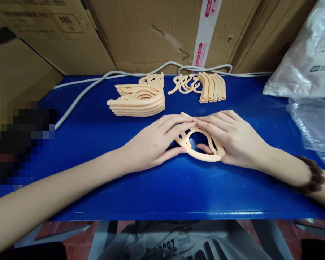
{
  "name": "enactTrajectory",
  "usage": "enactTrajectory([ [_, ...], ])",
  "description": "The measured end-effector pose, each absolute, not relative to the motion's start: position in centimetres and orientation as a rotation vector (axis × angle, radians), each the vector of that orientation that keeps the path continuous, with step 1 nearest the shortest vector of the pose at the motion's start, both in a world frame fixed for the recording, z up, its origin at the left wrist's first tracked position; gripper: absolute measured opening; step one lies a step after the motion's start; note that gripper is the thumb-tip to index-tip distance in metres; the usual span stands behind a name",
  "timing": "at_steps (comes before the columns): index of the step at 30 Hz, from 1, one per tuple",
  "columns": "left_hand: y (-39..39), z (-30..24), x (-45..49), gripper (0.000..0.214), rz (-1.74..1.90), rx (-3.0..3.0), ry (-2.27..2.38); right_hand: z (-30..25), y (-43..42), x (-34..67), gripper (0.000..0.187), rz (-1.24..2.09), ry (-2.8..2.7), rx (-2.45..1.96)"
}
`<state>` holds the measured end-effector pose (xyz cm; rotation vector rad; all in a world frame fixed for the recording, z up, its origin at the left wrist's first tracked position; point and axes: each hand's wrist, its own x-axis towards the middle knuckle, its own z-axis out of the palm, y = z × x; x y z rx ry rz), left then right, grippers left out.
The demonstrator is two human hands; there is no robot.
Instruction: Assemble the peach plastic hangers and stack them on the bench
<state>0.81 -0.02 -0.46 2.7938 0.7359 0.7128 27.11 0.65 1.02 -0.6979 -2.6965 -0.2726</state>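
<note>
Both of my hands grip a beige plastic folding hanger (pixel 203 157) just above the blue table. My left hand (pixel 154 141) has its fingers over the hanger's left side, with the thumb below. My right hand (pixel 230 139) wraps the right side, and its fingertips meet those of the left at the top. Part of the hanger is hidden under the fingers. Beyond my left hand lies a stack of folded hangers (pixel 141 104). Farther back are loose hooks (pixel 188 83) and a row of curved hanger arms (pixel 212 87).
Cardboard boxes (pixel 151 36) stand along the back of the blue table (pixel 151 191). A white cable (pixel 81 99) runs across the rear and down the left. Clear plastic bags (pixel 306 54) lie at the right. More hooks (pixel 154 79) sit behind the stack.
</note>
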Motion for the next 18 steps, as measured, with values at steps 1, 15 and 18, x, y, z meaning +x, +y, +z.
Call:
enactTrajectory([
  [1,-0.01,-0.48,0.77,0.057,0.704,2.785,0.751,0.97,0.66,27.1,0.054,-0.249,-2.702,-0.693],
  [15,0.03,-0.58,0.63,0.085,0.636,2.73,0.789,1.36,0.75,27.15,0.083,0.289,-2.708,-0.551],
  [18,0.05,-0.5,0.63,0.089,0.62,2.761,0.787,1.56,0.61,27.14,0.084,0.27,-2.678,-0.542],
])
